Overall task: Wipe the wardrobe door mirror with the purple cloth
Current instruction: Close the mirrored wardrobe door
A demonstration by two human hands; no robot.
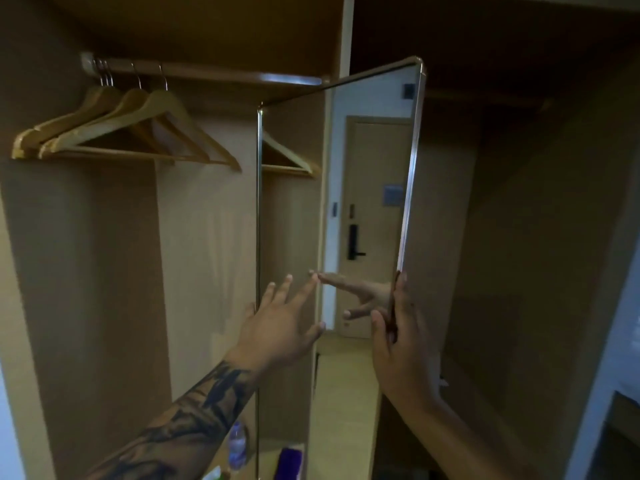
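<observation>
The wardrobe door mirror (367, 161) stands swung partly open, its metal-framed glass facing me and reflecting a room door. My left hand (280, 323) has its fingers spread straight, and the index fingertip touches the glass near the middle. My right hand (401, 341) grips the mirror's right edge, thumb in front and fingers behind. Something purple (291, 460), likely the purple cloth, shows low down at the mirror's bottom; whether it is a reflection is unclear. Neither hand holds it.
Several wooden hangers (121, 133) hang from the rail (214, 76) in the open left wardrobe bay. A plastic water bottle (237, 445) stands low beside the mirror's left edge. A dark open compartment (512, 271) lies to the right of the mirror.
</observation>
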